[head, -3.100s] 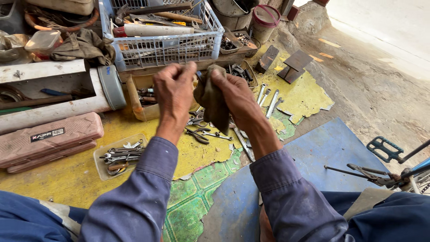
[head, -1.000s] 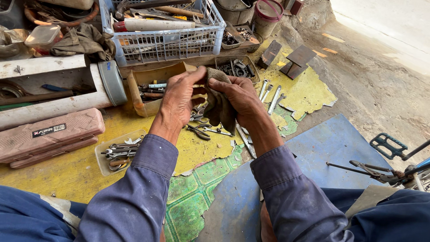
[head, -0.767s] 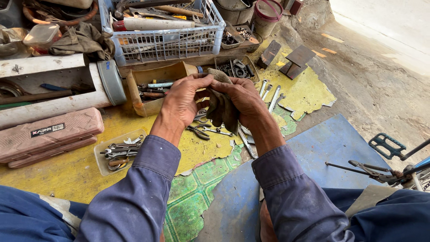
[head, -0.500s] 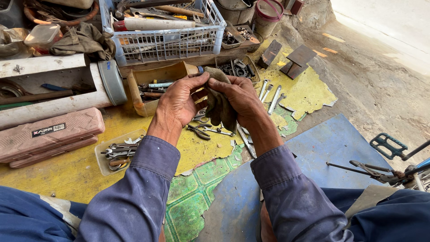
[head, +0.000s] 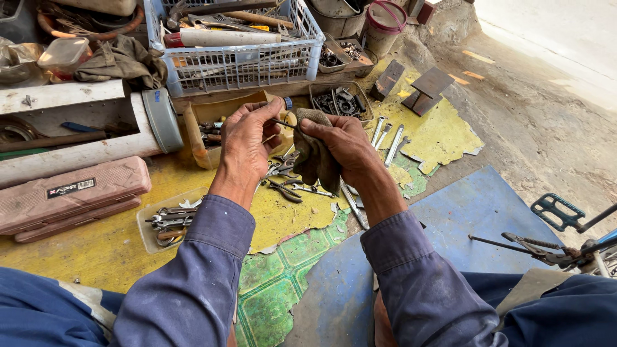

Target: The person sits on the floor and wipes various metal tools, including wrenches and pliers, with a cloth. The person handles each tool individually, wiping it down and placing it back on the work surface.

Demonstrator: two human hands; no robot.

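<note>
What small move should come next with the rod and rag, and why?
Probably draw the thin rod on through the rag. The left hand pinches its outer end, the right hand wraps the dark rag around the other end, so part of it looks unwiped.

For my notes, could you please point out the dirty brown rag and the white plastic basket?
dirty brown rag [head: 319, 159], head view, on its hanging middle fold.
white plastic basket [head: 244, 66], head view, on its front mesh wall.
</note>
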